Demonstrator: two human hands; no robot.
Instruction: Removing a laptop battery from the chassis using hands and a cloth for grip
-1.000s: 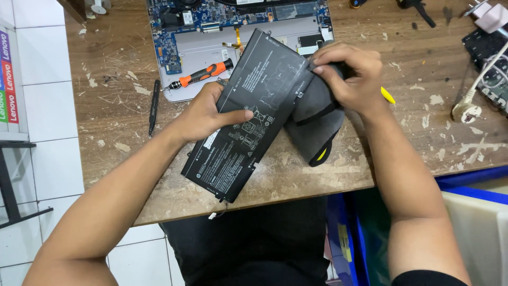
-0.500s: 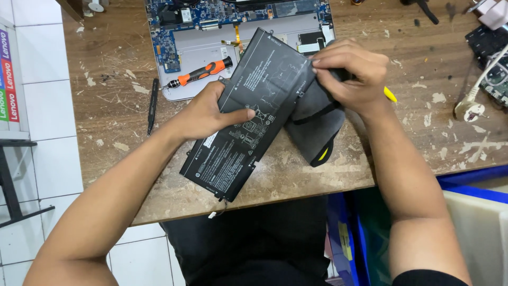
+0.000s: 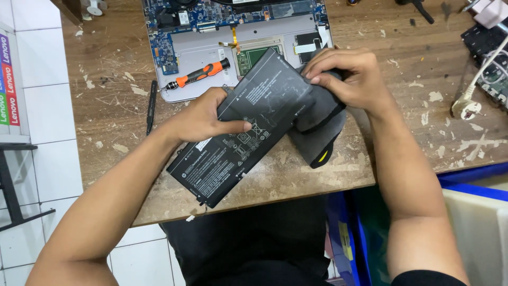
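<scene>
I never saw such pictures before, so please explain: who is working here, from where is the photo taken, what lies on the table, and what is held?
A camera worn on a person's head looks down at their two bare hands. The left hand presses on a flat black laptop battery lying on the worn wooden table. The right hand grips a dark grey cloth at the battery's far end. Behind lie an opened laptop and an orange-handled screwdriver.

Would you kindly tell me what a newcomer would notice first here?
A flat black battery pack lies mid-table, the left hand pressing it while the right hand rubs a dark cloth on its far end. Behind it sits an opened laptop bearing an orange screwdriver.
</scene>
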